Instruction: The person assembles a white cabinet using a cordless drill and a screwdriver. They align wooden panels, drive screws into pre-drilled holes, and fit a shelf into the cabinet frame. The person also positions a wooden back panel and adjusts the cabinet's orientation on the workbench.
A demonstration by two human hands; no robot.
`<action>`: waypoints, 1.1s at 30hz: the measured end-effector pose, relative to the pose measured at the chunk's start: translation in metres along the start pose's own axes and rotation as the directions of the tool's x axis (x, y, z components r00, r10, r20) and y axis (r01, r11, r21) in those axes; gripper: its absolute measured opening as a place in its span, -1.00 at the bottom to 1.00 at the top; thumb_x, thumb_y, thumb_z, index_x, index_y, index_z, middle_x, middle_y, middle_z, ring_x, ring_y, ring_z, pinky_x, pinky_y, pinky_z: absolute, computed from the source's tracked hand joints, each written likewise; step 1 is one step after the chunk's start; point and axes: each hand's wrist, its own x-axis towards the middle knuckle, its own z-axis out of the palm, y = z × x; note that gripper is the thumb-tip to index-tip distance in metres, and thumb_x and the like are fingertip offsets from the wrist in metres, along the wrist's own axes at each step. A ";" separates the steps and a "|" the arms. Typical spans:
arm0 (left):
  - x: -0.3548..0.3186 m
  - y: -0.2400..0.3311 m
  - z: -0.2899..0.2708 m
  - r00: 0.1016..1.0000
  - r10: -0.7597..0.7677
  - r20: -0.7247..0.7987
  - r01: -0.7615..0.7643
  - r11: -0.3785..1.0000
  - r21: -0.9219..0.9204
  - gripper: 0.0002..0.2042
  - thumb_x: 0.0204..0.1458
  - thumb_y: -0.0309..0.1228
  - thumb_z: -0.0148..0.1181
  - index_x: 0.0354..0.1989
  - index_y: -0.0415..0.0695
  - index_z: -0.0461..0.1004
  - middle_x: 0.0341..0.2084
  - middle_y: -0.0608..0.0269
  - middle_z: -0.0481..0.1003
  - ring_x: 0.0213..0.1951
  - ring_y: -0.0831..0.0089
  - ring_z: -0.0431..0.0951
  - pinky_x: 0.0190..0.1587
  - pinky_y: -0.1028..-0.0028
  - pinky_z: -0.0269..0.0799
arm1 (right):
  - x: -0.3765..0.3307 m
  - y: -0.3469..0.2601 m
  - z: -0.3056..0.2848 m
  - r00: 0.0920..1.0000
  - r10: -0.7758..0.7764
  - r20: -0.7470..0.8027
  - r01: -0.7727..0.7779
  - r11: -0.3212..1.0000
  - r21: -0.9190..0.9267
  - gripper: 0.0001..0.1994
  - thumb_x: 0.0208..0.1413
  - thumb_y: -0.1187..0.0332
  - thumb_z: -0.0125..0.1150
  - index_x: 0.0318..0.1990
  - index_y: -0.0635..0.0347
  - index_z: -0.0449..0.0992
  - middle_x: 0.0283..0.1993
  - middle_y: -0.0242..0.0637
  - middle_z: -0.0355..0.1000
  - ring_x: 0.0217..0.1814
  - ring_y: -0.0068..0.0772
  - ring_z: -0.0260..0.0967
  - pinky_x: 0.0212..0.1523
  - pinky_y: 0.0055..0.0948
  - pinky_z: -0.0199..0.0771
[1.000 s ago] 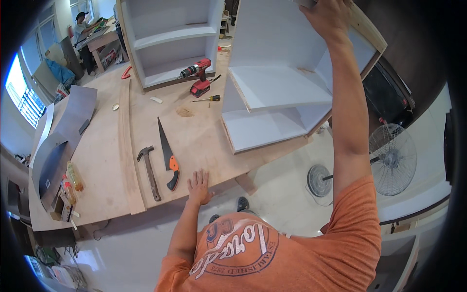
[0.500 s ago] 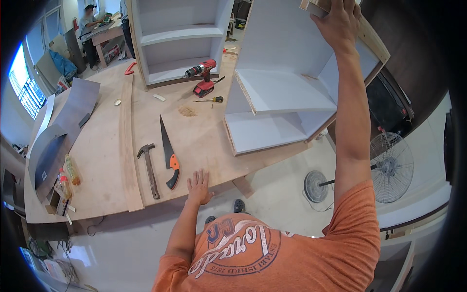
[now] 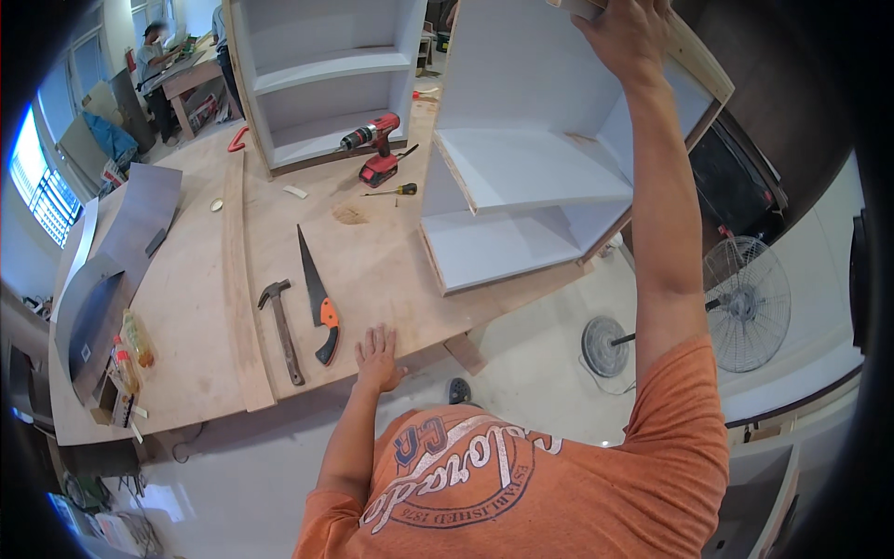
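My left hand [image 3: 378, 359] lies flat on the near edge of the wooden worktable [image 3: 419, 321], fingers spread, holding nothing. My right arm reaches far up and ahead. At its end my right hand [image 3: 629, 42] is closed over the upper edge of a white-lined plywood cabinet [image 3: 531, 172]; the picture's top rim cuts off part of the fingers. This cabinet stands tilted at the table's right side, its shelves facing me. Left of my left hand lie a handsaw [image 3: 321, 303] with an orange and black handle and a claw hammer [image 3: 284, 333].
Behind stands a second shelved cabinet [image 3: 333, 102]. A red cordless drill [image 3: 378, 149], screwdriver [image 3: 396, 190], sawdust pile [image 3: 350, 215] and long wood strip [image 3: 240, 289] lie on the table. Bottles [image 3: 137, 340] and curved sheets [image 3: 144, 224] are left, a fan [image 3: 742, 303] right. A co-worker [image 3: 156, 79] stands far left.
The view has shifted slightly, so the table and cabinets sit a little further left. My left hand stays flat on the table, and my right hand stays on the cabinet's upper edge.
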 end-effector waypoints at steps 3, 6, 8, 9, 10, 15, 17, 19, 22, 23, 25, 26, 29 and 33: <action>-0.001 0.000 0.000 1.000 -0.007 0.005 0.007 1.000 -0.005 0.04 -0.05 -0.05 0.37 0.54 0.02 -0.21 0.53 -0.02 -0.27 0.52 -0.09 -0.35 0.45 -0.19 -0.38 | -0.001 -0.001 0.003 1.000 0.003 -0.008 -0.003 1.000 -0.001 0.17 -0.44 0.45 0.61 0.46 -0.01 0.03 0.17 -0.13 0.23 0.23 0.04 0.17 0.32 -0.06 0.18; -0.001 0.000 0.002 1.000 -0.015 -0.001 0.015 1.000 0.004 0.05 -0.06 -0.05 0.37 0.54 0.01 -0.21 0.53 -0.01 -0.27 0.52 -0.09 -0.35 0.44 -0.19 -0.36 | -0.001 -0.002 0.006 1.000 0.024 -0.001 -0.024 1.000 -0.015 0.16 -0.43 0.46 0.61 0.46 -0.01 0.03 0.17 -0.13 0.22 0.24 0.03 0.17 0.33 -0.07 0.18; -0.001 -0.001 0.003 1.000 -0.011 -0.011 0.011 1.000 0.008 0.05 -0.06 -0.04 0.37 0.54 0.00 -0.20 0.53 -0.01 -0.26 0.52 -0.09 -0.34 0.44 -0.20 -0.34 | -0.001 -0.001 0.008 1.000 0.031 0.002 -0.031 0.999 -0.028 0.16 -0.42 0.46 0.61 0.46 -0.01 0.02 0.17 -0.13 0.22 0.24 0.03 0.16 0.33 -0.07 0.18; -0.001 -0.001 0.003 1.000 -0.009 -0.016 0.009 1.000 0.010 0.06 -0.06 -0.04 0.38 0.53 0.00 -0.20 0.53 -0.01 -0.26 0.52 -0.09 -0.34 0.44 -0.20 -0.33 | -0.001 0.000 0.009 1.000 0.030 0.002 -0.030 0.999 -0.033 0.16 -0.41 0.45 0.61 0.46 -0.01 0.02 0.17 -0.13 0.22 0.24 0.03 0.16 0.34 -0.07 0.18; -0.001 -0.001 0.004 1.000 -0.015 -0.012 0.015 1.000 0.020 0.05 -0.05 -0.03 0.36 0.54 0.00 -0.20 0.53 0.01 -0.27 0.53 -0.06 -0.34 0.45 -0.19 -0.35 | -0.001 0.001 0.010 1.000 0.029 0.002 -0.029 0.999 -0.038 0.16 -0.41 0.45 0.61 0.46 -0.01 0.02 0.18 -0.12 0.22 0.24 0.04 0.15 0.34 -0.07 0.18; -0.003 0.003 -0.003 0.999 -0.034 0.014 0.034 0.999 0.031 0.02 -0.01 -0.01 0.34 0.54 0.01 -0.20 0.54 0.07 -0.28 0.54 0.00 -0.35 0.46 -0.15 -0.39 | -0.001 0.000 0.007 1.000 0.020 0.007 -0.020 0.999 -0.026 0.19 -0.41 0.45 0.62 0.48 -0.01 -0.02 0.17 -0.12 0.22 0.23 0.05 0.15 0.34 -0.06 0.19; -0.003 0.005 -0.004 0.999 -0.035 0.019 0.034 0.999 0.022 0.02 -0.01 -0.02 0.34 0.54 0.01 -0.21 0.54 0.07 -0.28 0.54 0.01 -0.36 0.46 -0.14 -0.40 | -0.001 0.001 0.004 1.000 0.012 0.009 -0.012 0.999 -0.030 0.20 -0.41 0.45 0.62 0.48 0.00 -0.03 0.18 -0.12 0.21 0.24 0.05 0.15 0.34 -0.06 0.18; -0.001 0.007 -0.005 0.999 -0.029 0.027 0.029 0.999 0.017 0.02 -0.01 -0.03 0.34 0.54 0.01 -0.22 0.54 0.06 -0.28 0.54 0.01 -0.36 0.46 -0.14 -0.41 | -0.001 0.002 0.000 1.000 0.015 0.025 -0.015 0.999 -0.035 0.20 -0.41 0.45 0.62 0.48 0.00 -0.04 0.19 -0.11 0.21 0.25 0.05 0.14 0.34 -0.06 0.18; -0.003 0.003 -0.005 0.999 -0.044 0.016 0.044 0.999 0.013 0.03 -0.01 -0.04 0.34 0.54 0.00 -0.22 0.53 0.03 -0.28 0.53 -0.02 -0.36 0.46 -0.16 -0.40 | -0.002 -0.003 0.008 0.997 0.062 0.048 -0.063 0.998 0.030 0.20 -0.41 0.43 0.62 0.48 0.00 -0.04 0.20 -0.13 0.21 0.27 0.01 0.13 0.36 -0.08 0.15; -0.002 0.002 -0.004 1.000 -0.028 -0.002 0.028 1.000 0.011 0.04 -0.02 -0.05 0.35 0.54 -0.01 -0.22 0.53 0.01 -0.27 0.53 -0.05 -0.34 0.45 -0.18 -0.37 | -0.002 0.000 0.009 0.999 0.032 0.029 -0.032 0.999 0.007 0.20 -0.41 0.43 0.62 0.48 -0.01 -0.03 0.20 -0.14 0.21 0.27 -0.01 0.14 0.37 -0.08 0.14; -0.001 0.001 0.000 1.000 -0.018 -0.010 0.018 1.000 0.016 0.05 -0.03 -0.04 0.35 0.54 -0.01 -0.23 0.53 0.00 -0.27 0.53 -0.06 -0.34 0.45 -0.19 -0.37 | -0.003 0.008 0.014 1.000 -0.028 -0.008 0.028 0.999 -0.040 0.19 -0.40 0.42 0.62 0.48 -0.01 -0.03 0.19 -0.16 0.21 0.28 -0.04 0.14 0.37 -0.08 0.13; -0.001 0.002 0.000 1.000 -0.026 0.001 0.026 0.999 0.023 0.05 -0.03 -0.03 0.35 0.54 0.00 -0.24 0.53 0.01 -0.27 0.53 -0.04 -0.35 0.45 -0.18 -0.38 | -0.003 0.007 0.011 1.000 -0.015 0.007 0.015 1.000 -0.025 0.19 -0.40 0.41 0.62 0.48 -0.02 -0.03 0.19 -0.16 0.21 0.28 -0.05 0.14 0.38 -0.08 0.12; 0.000 0.002 0.000 0.999 -0.034 0.004 0.034 0.999 0.039 0.05 -0.03 -0.02 0.35 0.54 0.01 -0.25 0.53 0.02 -0.27 0.53 -0.02 -0.35 0.45 -0.18 -0.38 | 0.000 0.000 0.004 0.999 0.008 0.031 -0.009 1.000 0.010 0.17 -0.37 0.41 0.60 0.48 -0.03 -0.04 0.19 -0.19 0.21 0.28 -0.08 0.14 0.39 -0.08 0.12; 0.001 0.000 0.002 1.000 -0.002 -0.017 0.003 0.999 0.035 0.03 -0.03 -0.04 0.34 0.53 -0.04 -0.21 0.52 -0.07 -0.26 0.52 -0.12 -0.32 0.42 -0.25 -0.32 | 0.000 0.004 0.006 1.000 -0.023 -0.019 0.023 0.999 0.035 0.15 -0.33 0.41 0.58 0.49 -0.07 -0.05 0.17 -0.21 0.22 0.26 -0.09 0.16 0.37 -0.09 0.13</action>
